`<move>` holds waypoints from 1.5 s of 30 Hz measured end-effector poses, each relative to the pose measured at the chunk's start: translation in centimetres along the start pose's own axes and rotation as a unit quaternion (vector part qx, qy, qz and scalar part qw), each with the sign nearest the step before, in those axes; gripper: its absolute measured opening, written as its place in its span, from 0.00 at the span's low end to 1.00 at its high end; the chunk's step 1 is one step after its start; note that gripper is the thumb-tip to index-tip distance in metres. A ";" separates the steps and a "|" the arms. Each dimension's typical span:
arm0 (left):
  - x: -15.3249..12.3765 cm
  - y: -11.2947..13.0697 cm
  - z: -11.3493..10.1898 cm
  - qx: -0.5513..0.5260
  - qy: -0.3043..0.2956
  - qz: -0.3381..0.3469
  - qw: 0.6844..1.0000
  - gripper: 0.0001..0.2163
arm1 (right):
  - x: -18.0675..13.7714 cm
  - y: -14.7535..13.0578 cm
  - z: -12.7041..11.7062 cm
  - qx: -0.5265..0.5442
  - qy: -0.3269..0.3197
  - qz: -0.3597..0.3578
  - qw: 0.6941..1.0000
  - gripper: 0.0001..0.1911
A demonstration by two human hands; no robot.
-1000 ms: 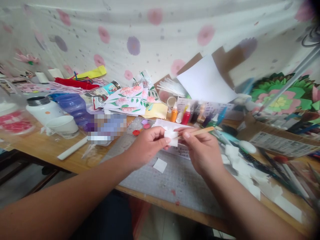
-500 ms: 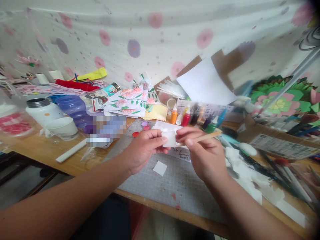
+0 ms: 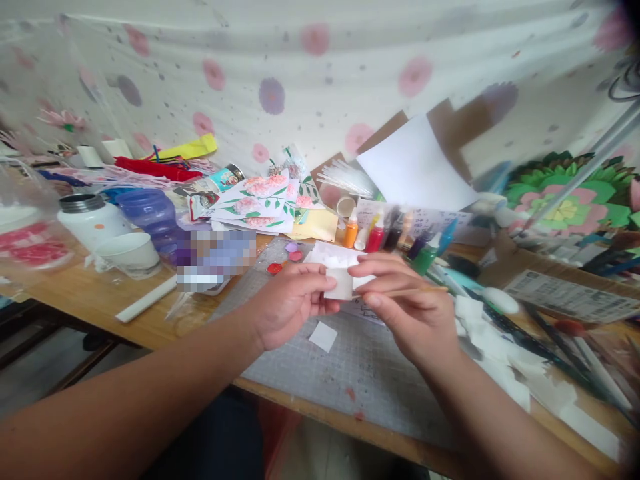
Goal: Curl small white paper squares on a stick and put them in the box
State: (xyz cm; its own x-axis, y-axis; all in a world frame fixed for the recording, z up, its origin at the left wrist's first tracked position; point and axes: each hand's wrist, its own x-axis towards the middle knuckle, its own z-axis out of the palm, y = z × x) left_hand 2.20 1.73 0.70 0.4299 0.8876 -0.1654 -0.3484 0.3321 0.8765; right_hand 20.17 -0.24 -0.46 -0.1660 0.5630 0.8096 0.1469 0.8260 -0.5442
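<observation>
My left hand pinches a small square of white paper by its left edge, thumb on top. Close by on the right, my right hand grips a thin flat wooden stick, its tip against or just beside the paper's right edge; exact contact is hard to tell. Below the hands, another white paper square lies on the grey cutting mat. Behind the held square, white bits sit on a sheet of paper with handwriting, partly hidden by my hands.
Paint bottles stand behind my hands. Loose white paper pieces and brushes lie at right, near a cardboard box. On the left are a white paper cup, a jar and a white roll.
The wooden stick has turned in my right hand, from its flat face showing to nearly edge-on. My left hand keeps its pinch on the paper square. The view has shifted slightly.
</observation>
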 end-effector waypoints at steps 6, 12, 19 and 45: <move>-0.1 0.0 0.0 0.010 -0.012 -0.004 1.000 0.02 | -0.2 -0.1 0.1 0.016 -0.007 0.014 1.000 0.11; 0.0 0.0 -0.1 0.016 -0.007 -0.008 1.000 0.04 | -0.2 -0.3 0.0 0.047 -0.006 0.025 0.999 0.13; 0.0 0.0 -0.2 0.022 -0.016 -0.008 1.000 0.03 | -0.2 -0.2 0.1 0.029 -0.013 0.022 0.999 0.13; 0.4 -0.5 -0.7 0.265 0.002 0.094 0.960 0.02 | 0.1 3.0 -0.4 -0.047 0.236 0.288 0.927 0.08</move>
State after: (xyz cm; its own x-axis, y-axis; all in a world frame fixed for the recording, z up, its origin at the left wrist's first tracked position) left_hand 1.93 2.18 -0.12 0.3966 0.9178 0.0169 0.0547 -0.0420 0.9976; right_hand 20.96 2.26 -1.88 0.4075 0.8166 0.4087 0.1670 0.3733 -0.9126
